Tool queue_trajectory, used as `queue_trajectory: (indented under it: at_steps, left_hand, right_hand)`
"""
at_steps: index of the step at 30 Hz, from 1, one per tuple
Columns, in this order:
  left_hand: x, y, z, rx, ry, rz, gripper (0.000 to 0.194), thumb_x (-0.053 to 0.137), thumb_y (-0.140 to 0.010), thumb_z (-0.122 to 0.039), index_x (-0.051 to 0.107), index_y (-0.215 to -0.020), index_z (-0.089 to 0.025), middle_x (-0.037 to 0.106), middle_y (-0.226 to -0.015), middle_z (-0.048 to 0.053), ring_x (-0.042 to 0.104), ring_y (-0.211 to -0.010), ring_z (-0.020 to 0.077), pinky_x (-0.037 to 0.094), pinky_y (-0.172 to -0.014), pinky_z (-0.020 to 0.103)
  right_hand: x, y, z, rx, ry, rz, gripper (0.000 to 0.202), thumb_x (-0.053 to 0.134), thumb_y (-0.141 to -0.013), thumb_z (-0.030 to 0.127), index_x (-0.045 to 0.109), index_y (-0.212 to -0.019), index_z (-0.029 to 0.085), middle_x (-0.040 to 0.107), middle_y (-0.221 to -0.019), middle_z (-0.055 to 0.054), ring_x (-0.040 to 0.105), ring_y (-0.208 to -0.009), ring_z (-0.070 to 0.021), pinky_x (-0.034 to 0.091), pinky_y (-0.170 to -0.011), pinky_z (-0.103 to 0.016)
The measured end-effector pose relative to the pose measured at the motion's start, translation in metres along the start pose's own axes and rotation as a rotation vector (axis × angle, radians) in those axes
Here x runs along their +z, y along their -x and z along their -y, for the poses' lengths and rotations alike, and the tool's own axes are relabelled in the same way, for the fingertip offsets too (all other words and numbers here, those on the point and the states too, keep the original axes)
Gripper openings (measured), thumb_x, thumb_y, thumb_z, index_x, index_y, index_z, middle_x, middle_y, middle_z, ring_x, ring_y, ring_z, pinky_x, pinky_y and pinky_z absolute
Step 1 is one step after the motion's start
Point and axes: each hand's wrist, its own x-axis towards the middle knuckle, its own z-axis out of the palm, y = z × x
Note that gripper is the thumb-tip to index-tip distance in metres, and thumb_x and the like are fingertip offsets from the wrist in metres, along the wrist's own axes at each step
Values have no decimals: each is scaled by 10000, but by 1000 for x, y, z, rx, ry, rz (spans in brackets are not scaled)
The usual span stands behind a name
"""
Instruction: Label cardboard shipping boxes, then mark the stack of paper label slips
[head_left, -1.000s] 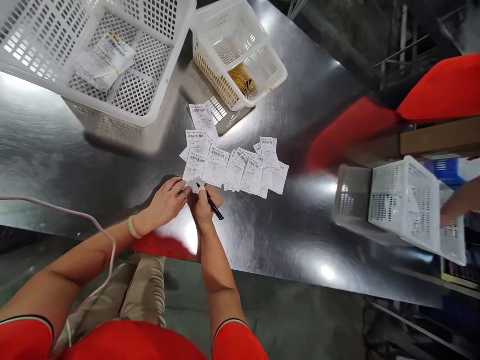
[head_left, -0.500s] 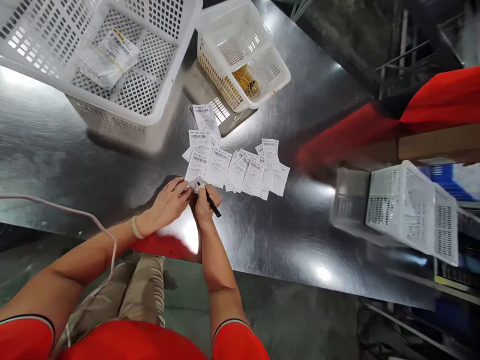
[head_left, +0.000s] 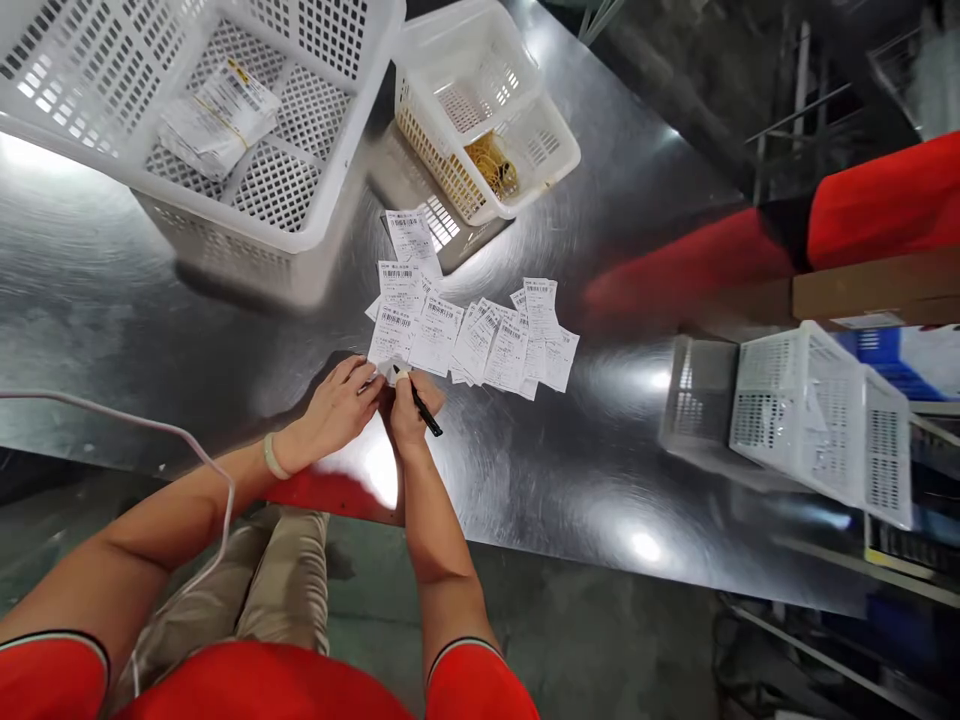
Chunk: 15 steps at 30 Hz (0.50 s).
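Printed paper slips lie overlapping on the shiny metal table, in two groups that meet near the middle. My right hand is closed around a black pen, its tip down at the lower edge of the leftmost front slip. Beside it, my left hand rests at that slip's lower left corner, fingers bent and close together, palm down. Whether a bit of paper is pinched under those fingertips is too small to tell.
A large white basket with a banded bundle of packets stands upper left. Next to it, a smaller basket holds yellow bands. More baskets stand at right, below a person's red sleeve. A cable crosses my left arm.
The red-clothed person at the right has shifted slightly to the right. My hands and the pen are almost where they were.
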Motion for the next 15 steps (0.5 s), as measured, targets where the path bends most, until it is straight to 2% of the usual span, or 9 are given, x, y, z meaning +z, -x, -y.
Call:
queue_trajectory:
  at_steps: [6,15]
  left_hand:
    - [-3,0,-1,-5,-15,-9,322,644,-1090,-154,772,-1385,-165,760,-1427,187,653,-1476,392,641,-1216,577]
    - [-4,-1,0,6,-11,1,346,645,-1085,-144,790,-1398,-169,760,-1416,194,651,-1465,397,643,-1202,590]
  right_hand:
    - [3,2,-1,1,-45,-33,469,499,-1095,355,470,-637,261,481,-596,31,429,-574,-146,387,-609,-311]
    - [3,0,-4,-65,6,-21,521,455,-1159,404,422,-656,273,496,-593,36,447,-568,-146,352,-589,-316]
